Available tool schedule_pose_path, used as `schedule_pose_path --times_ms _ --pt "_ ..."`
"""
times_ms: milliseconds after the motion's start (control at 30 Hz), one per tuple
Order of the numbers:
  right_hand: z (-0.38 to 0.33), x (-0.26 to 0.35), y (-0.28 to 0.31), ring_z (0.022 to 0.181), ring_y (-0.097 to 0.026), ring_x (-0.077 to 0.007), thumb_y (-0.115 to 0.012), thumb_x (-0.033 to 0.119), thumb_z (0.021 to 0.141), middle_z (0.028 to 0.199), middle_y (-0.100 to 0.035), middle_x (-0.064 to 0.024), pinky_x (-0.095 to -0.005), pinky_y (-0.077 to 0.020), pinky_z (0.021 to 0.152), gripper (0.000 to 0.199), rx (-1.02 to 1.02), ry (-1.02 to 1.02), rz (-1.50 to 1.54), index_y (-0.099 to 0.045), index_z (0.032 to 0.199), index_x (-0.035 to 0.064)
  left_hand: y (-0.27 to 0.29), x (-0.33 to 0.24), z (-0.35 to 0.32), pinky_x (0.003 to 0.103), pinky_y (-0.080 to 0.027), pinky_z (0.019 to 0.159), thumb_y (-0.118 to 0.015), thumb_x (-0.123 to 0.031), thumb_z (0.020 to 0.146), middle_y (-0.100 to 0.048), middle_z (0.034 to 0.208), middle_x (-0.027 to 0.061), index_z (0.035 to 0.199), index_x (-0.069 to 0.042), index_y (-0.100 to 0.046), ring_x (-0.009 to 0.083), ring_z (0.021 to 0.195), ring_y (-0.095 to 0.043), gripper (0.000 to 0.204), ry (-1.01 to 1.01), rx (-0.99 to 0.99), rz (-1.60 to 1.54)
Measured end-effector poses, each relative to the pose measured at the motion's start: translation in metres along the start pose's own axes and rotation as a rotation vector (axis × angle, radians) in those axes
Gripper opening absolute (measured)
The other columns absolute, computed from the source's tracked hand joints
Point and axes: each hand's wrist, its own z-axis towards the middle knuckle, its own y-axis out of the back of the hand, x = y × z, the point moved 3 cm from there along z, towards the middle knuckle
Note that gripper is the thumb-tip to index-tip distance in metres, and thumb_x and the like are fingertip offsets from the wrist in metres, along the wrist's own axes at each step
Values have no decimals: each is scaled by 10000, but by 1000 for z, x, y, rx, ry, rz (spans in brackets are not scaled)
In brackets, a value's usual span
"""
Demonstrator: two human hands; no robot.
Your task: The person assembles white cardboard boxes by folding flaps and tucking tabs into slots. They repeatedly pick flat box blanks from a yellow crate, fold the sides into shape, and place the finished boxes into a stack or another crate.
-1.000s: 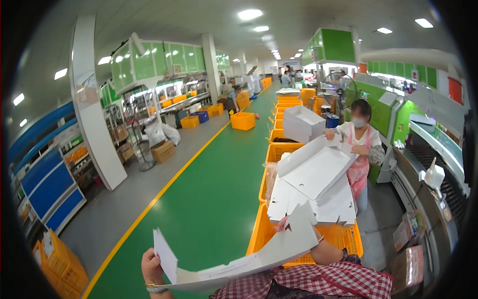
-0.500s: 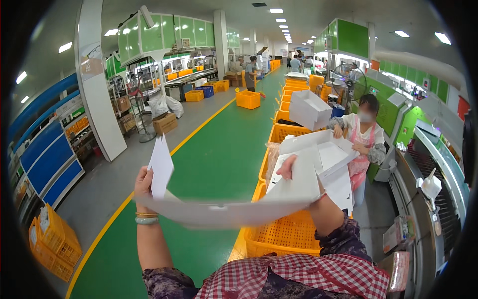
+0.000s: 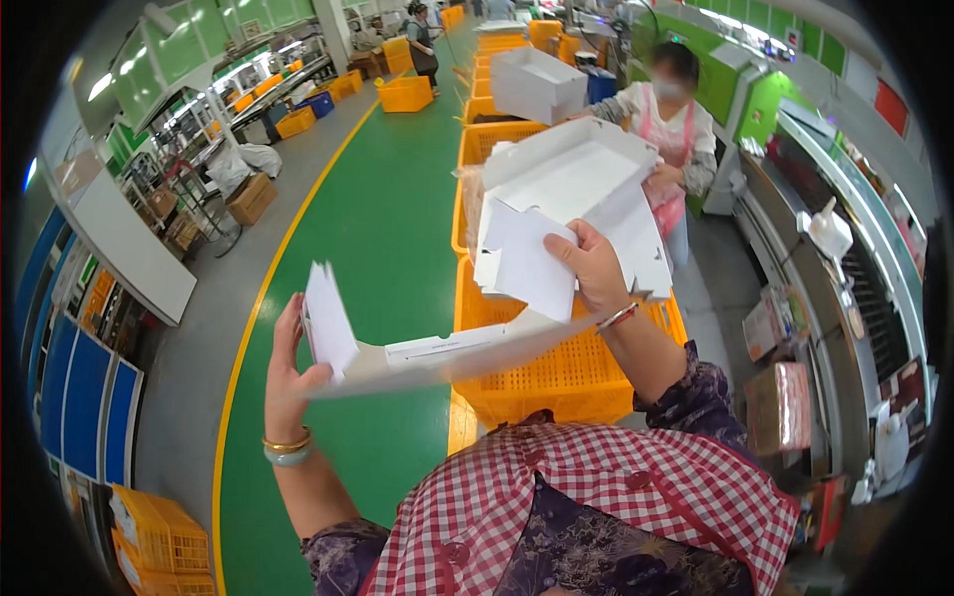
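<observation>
A white cardboard box blank [image 3: 467, 363], partly folded, spans the space between my two hands in front of my body. My left hand [image 3: 291, 370] is closed on its left end, where a side flap [image 3: 332, 326] stands up. At the other end, my right hand [image 3: 594, 270] grips the upright right flap [image 3: 537, 260], thumb on the inner face and fingers behind. Between them runs a strip with a slot along the edge. Just beyond my right hand, an open white box [image 3: 571, 164] rests on flat white cardboard, with a co-worker [image 3: 676, 129] holding its far side.
Orange plastic crates [image 3: 556, 363] stand in a row under the cardboard and away from me. Another white box [image 3: 537, 84] sits farther along the row. A green walkway [image 3: 338, 228] lies left. Machinery [image 3: 785, 228] lines the right, and stacked orange crates [image 3: 164, 531] stand lower left.
My view has tipped downward. The blank's right flap now stands up in my right hand, with its inner face showing. The co-worker's box has shifted, lying flatter on the cardboard.
</observation>
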Motion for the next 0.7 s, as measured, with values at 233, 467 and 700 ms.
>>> schedule_pose_path --times_ms 233,467,700 --pt "-37 10 -10 675 -532 -82 -762 225 736 717 -576 -2 -230 -441 608 277 159 25 -393 -552 782 50 -45 -46 5 311 -460 740 -829 -191 584 -526 765 41 881 -27 -587 172 702 -513 417 231 293 314" --pt "-66 3 -8 758 -536 -250 -760 250 700 801 -572 -87 -317 -430 670 310 663 382 -898 -591 847 36 -74 -53 -15 421 -402 926 -786 -230 666 -507 747 62 863 -39 -544 223 665 -507 365 -3 514 540" --pt "-72 8 13 779 -560 -177 -739 134 728 826 -597 -60 -287 -443 701 254 552 -111 -513 -609 915 21 -107 -64 -16 475 -293 1042 -706 -141 749 -556 756 56 906 -44 -573 246 749 -565 227 -15 573 476"
